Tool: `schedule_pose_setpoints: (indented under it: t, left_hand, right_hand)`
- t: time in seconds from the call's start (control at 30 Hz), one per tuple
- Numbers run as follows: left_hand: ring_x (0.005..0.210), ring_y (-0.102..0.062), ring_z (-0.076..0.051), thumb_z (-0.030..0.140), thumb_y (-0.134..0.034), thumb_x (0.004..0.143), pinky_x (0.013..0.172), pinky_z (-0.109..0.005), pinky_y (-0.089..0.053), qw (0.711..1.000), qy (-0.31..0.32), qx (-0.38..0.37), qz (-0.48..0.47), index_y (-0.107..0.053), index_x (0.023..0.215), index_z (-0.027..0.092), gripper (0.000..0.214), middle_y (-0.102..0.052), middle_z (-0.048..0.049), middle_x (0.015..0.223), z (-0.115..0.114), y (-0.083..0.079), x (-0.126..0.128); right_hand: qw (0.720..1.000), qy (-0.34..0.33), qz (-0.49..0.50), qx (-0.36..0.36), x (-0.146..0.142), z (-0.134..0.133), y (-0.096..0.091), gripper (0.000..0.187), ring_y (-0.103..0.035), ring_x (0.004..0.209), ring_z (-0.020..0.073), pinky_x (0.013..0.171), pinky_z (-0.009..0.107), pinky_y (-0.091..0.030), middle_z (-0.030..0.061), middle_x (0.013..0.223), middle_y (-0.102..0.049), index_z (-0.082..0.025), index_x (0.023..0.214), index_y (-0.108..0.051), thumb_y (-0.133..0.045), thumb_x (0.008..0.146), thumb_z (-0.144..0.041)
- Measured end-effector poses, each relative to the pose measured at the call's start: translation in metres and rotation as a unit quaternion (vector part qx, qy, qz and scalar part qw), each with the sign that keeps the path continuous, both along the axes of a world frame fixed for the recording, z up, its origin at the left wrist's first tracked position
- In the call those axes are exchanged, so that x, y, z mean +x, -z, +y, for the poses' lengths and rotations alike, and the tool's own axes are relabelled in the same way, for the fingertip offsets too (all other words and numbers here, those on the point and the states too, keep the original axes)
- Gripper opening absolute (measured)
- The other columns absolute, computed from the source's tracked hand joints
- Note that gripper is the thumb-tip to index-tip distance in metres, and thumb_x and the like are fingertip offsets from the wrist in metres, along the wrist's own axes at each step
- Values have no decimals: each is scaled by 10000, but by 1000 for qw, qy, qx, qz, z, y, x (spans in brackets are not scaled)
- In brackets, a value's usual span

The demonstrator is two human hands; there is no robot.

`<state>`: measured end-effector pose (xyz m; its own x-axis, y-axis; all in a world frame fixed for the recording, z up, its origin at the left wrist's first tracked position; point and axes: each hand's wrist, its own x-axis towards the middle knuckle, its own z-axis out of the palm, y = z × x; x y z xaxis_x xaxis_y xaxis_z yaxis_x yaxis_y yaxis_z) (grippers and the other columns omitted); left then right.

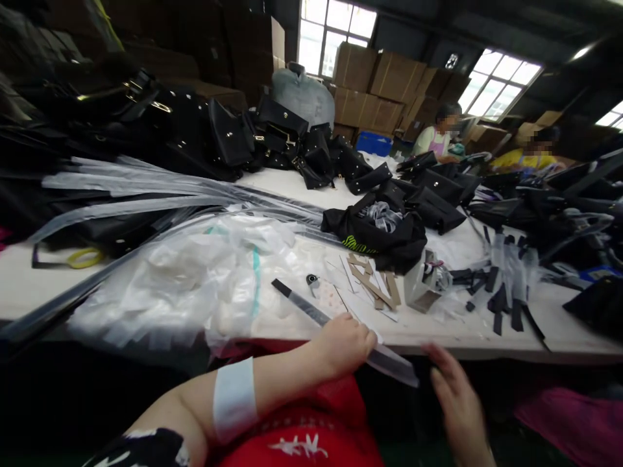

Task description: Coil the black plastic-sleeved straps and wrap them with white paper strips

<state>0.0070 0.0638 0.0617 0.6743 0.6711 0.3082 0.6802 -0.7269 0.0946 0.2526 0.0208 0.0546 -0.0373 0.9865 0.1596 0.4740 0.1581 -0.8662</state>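
Observation:
A black strap in a clear plastic sleeve [306,309] slants across the front edge of the table, its bare black end up on the left. My left hand [344,342] is closed around its middle. The loose end of the sleeve sticks out past my fist towards the right. Just beyond that end, apart from it, my right hand [455,402] is raised with fingers spread and nothing in it, slightly blurred. Clear plastic bags [160,279] lie heaped left of the strap. Behind it are a small round black piece [311,279] and brown card strips [372,280].
Long clear plastic sleeves [146,185] stretch over the table's left side. Black handbags [280,126] crowd the back. A black cloth bag [377,230] holds grey strips. More sleeved straps [509,275] lie at right. Two people work beyond, near stacked cartons [374,81].

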Motion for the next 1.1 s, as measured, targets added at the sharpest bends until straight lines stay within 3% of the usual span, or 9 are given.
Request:
schedule_pose_setpoints:
  t: [0.13,0.23,0.33,0.43,0.57,0.67,0.9,1.03,1.1]
  left_hand:
    - [706,-659,-218,176,-572,850,660,-336,-461,992,52,-113,23,-620,846,140,60,-696,-69,769,-21,4,15]
    - [665,-645,-222,389,-707,740,567,-289,-424,960,5,-281,16,-648,864,168,260,-697,-58,756,-19,2,-20]
    - [608,-583,-177,588,-636,739,518,-243,-383,885,14,-465,-17,-659,864,175,432,-663,-22,720,-11,3,-66]
    - [627,-547,-146,523,-538,836,567,-217,-403,792,72,-604,-58,-668,852,175,372,-639,1,718,-7,9,-93]
    - [567,-515,-137,529,-520,843,514,-214,-411,703,68,-702,-91,-653,841,179,374,-574,9,664,-11,17,-87]
    - [549,-519,-142,561,-550,804,475,-223,-426,642,46,-758,-106,-631,844,192,380,-549,8,685,-16,16,-71]
    - [507,-486,-133,532,-500,827,444,-223,-413,648,22,-756,-91,-531,820,205,328,-466,39,625,-23,23,-60]
    - [474,-479,-131,428,-489,835,454,-238,-419,662,5,-746,-73,-541,954,188,273,-468,47,612,-26,28,-58]
    - [468,-459,-126,387,-481,837,459,-230,-401,644,-5,-759,-95,-535,1037,174,296,-460,55,582,-24,28,-53]
  right_hand:
    - [953,-210,33,-214,-40,3,33,441,-589,643,169,630,290,-500,60,795,-663,-149,1014,-671,-480,892,-528]
    - [939,-222,10,-262,-20,5,32,387,-510,572,126,528,228,-419,13,672,-593,-134,828,-685,-582,839,-508]
    - [934,-211,8,-289,25,9,25,411,-444,514,95,476,201,-349,-16,562,-502,-123,703,-663,-598,826,-510]
    - [918,-209,0,-338,56,9,23,441,-436,469,86,444,195,-341,-17,539,-496,-116,720,-671,-578,832,-533]
    - [881,-275,10,-384,50,5,24,448,-514,494,104,457,200,-398,14,648,-605,-121,905,-700,-566,837,-543]
    - [871,-311,8,-380,29,3,25,459,-464,442,83,418,180,-345,-16,535,-539,-119,712,-655,-544,853,-542]
    - [869,-284,5,-406,14,-2,27,486,-524,425,105,395,181,-373,-6,525,-583,-133,671,-595,-492,870,-564]
    - [884,-298,-21,-360,14,2,30,486,-487,431,87,402,170,-339,-11,497,-547,-122,611,-589,-496,877,-517]
    - [892,-304,-28,-333,14,8,30,470,-483,444,81,423,167,-340,-8,508,-561,-115,613,-608,-499,880,-486]
